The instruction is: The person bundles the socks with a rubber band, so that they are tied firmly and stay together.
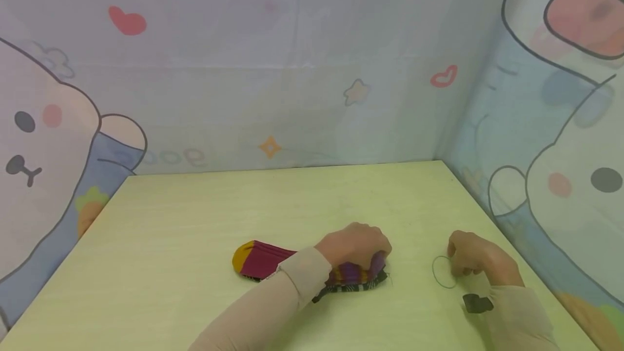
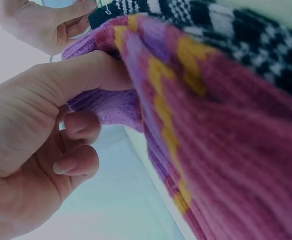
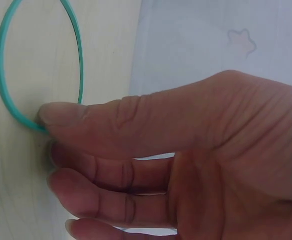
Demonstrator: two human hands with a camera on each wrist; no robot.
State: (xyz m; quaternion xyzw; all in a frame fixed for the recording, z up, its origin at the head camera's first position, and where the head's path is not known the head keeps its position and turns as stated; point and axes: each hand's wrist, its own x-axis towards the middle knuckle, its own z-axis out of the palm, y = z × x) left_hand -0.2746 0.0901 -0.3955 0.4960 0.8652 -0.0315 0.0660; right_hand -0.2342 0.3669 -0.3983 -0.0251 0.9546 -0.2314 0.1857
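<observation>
My left hand (image 1: 358, 245) pinches the purple cuff (image 2: 108, 107) of a maroon sock (image 1: 270, 260) with yellow and purple bands. The sock's mustard toe points left. Beneath it lies a black-and-white patterned sock (image 1: 358, 287), partly covered by the maroon one and by my hand. In the left wrist view, my thumb lies over the cuff while two other fingers curl below it. Off to the right, my right hand (image 1: 480, 256) pinches a thin green elastic band (image 3: 1, 75) between thumb and forefinger. The band hangs as an oval loop beside the fingertips.
A pale yellow table (image 1: 195, 215) carries the socks near its middle. Behind it and on both sides hangs a cloth backdrop (image 1: 234, 69) with cartoon animals, hearts and stars. A small dark piece (image 1: 478, 303) sits at my right sleeve cuff.
</observation>
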